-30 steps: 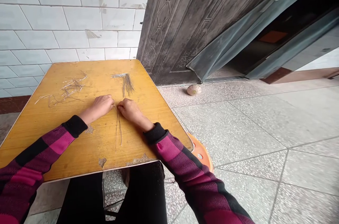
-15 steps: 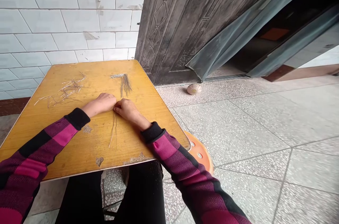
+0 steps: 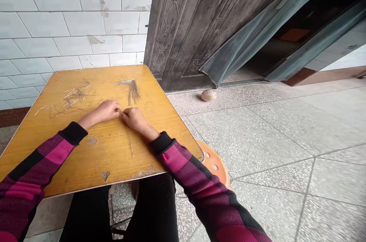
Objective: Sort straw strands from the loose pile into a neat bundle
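Observation:
My left hand [image 3: 106, 110] and my right hand [image 3: 134, 116] meet at the middle of a yellow wooden table [image 3: 94, 158]. Both pinch the top end of a thin bundle of fine strands [image 3: 130, 144], which trails toward me across the tabletop. A tidy dark bunch of strands [image 3: 133, 91] lies just beyond my hands. A loose scatter of pale strands [image 3: 68, 99] is spread at the table's far left.
White tiled wall stands behind the table, with a dark metal door [image 3: 200, 16] to its right. A small ball [image 3: 208, 95] lies on the speckled floor by the door. An orange stool [image 3: 215, 167] sits under the table's right corner. My dark-trousered legs are below the front edge.
My hands have stayed together at the table's middle while the trailing strands swung from left to right and drew into a single thinner line. The camera shifted slightly to the right.

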Tool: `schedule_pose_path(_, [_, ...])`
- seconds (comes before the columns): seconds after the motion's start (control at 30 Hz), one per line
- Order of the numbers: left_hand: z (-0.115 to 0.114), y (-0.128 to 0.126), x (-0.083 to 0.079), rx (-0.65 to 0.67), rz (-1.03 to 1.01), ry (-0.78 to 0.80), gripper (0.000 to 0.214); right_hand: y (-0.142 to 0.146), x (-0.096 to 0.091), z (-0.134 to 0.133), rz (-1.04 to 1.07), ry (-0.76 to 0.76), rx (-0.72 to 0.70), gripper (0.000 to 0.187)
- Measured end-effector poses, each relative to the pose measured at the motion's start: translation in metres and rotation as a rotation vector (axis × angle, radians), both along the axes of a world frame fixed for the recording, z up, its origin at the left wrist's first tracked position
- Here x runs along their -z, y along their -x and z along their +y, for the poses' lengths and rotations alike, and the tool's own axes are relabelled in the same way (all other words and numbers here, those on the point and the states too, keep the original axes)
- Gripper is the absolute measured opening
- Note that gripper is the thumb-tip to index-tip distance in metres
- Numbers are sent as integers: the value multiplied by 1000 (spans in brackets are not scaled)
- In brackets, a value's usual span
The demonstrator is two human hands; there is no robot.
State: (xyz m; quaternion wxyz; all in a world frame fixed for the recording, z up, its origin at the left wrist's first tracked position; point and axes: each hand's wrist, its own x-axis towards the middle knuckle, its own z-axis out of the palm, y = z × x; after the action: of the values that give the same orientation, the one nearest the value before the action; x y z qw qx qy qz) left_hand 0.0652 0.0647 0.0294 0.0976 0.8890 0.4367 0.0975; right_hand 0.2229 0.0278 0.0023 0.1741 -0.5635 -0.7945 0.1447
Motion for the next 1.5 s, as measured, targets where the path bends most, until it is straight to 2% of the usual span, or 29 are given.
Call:
schedule_pose_path(0.1, [-3,1,-5,-110,-171,323,11,-2,-1,0,35,-31,-32,26])
schedule_pose_path(0.23, [-4,9,-13,-154,-416,784,11,-4,-2,-1,106,-39,-106,29])
schedule_pose_path(0.4, [-2,22,-10,-195,-527,1002,19,-3,-4,-5,91,-56,-195,27])
schedule_pose_path(0.57, [-7,27,-8,-215,-621,1228,16,-3,-6,-10,149,-56,-253,22])
schedule_pose_path(0.7, [-16,24,-8,-253,-740,1272,12,-6,-7,-11,285,0,-296,24])
schedule_pose_path(0.87, [-27,18,-3,-314,-1007,1146,15,-9,-10,-12,431,47,-300,31])
schedule_pose_path(1.0, [-32,14,0,-393,-1175,1135,14,-7,-13,-15,336,-23,-261,26])
schedule_pose_path(1.17, [-35,10,-3,-407,-1263,1216,18,-7,-15,-18,136,-102,-212,21])
schedule_pose_path(1.5, [-45,24,-6,-290,-1251,1379,9,-9,-10,-23,42,-233,-222,22])
